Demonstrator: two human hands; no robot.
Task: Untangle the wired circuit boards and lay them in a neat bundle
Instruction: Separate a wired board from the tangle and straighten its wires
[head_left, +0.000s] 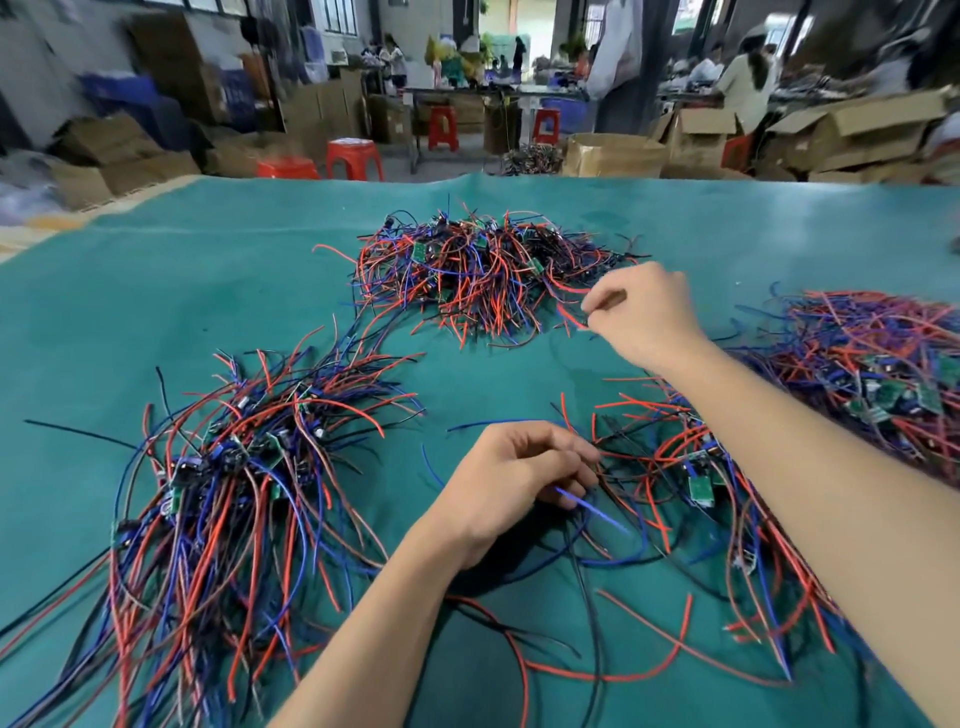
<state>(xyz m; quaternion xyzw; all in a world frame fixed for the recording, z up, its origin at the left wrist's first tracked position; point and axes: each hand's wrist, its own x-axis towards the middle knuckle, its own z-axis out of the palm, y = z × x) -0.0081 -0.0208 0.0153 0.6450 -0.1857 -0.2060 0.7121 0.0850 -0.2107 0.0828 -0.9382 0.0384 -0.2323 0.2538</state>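
Matt teal cloth (208, 291) covers the table under glossy plastic-coated wires (218, 493); brown cardboard boxes (613, 156) behind.

Work surface is covered in a teal cloth (208, 270). Behind it there's red plastic stools (355, 158) on the floor, open cardboard boxes (696, 137) stacked on both sides, blue crates (130, 98) at the back left, and people (748, 78) sitting at long tables further back
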